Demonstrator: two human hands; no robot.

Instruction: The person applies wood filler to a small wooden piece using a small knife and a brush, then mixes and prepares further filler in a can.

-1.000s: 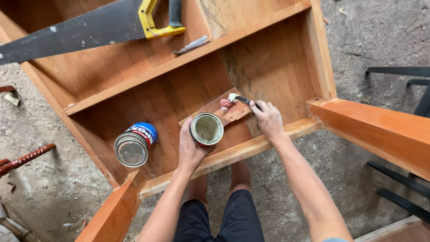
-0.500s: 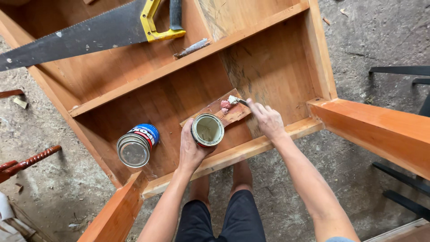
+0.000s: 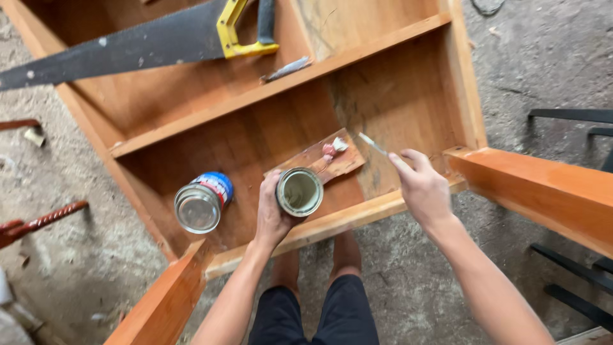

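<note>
Closest to the person, the left hand [image 3: 271,214] is wrapped around a small open tin [image 3: 299,191], fingers clamped on its side, with pale paste showing inside the rim. The tin is held just above the floor of a wooden cabinet [image 3: 408,102] that lies on its back. Off to the other side, the right hand [image 3: 423,185] pinches a thin putty knife [image 3: 373,145], thumb and fingers closed together on its handle, the blade pointing up and away from the fingertips and clear of everything else.

Just beyond the left fingers, touching the far edge of the tin in this view, lies a scrap of wood [image 3: 322,160] with a dab of pink and white filler [image 3: 333,148] on it; the blade tip hangs near that dab but apart from it. Out past the left thumb, a second can [image 3: 203,201] with a blue label lies on its side on the cabinet floor.

Farther from both hands, across the shelf board [image 3: 281,89], a small grey tool [image 3: 287,69] rests, and beyond it a handsaw [image 3: 147,45] with a yellow and black handle lies across the cabinet's edge.
</note>
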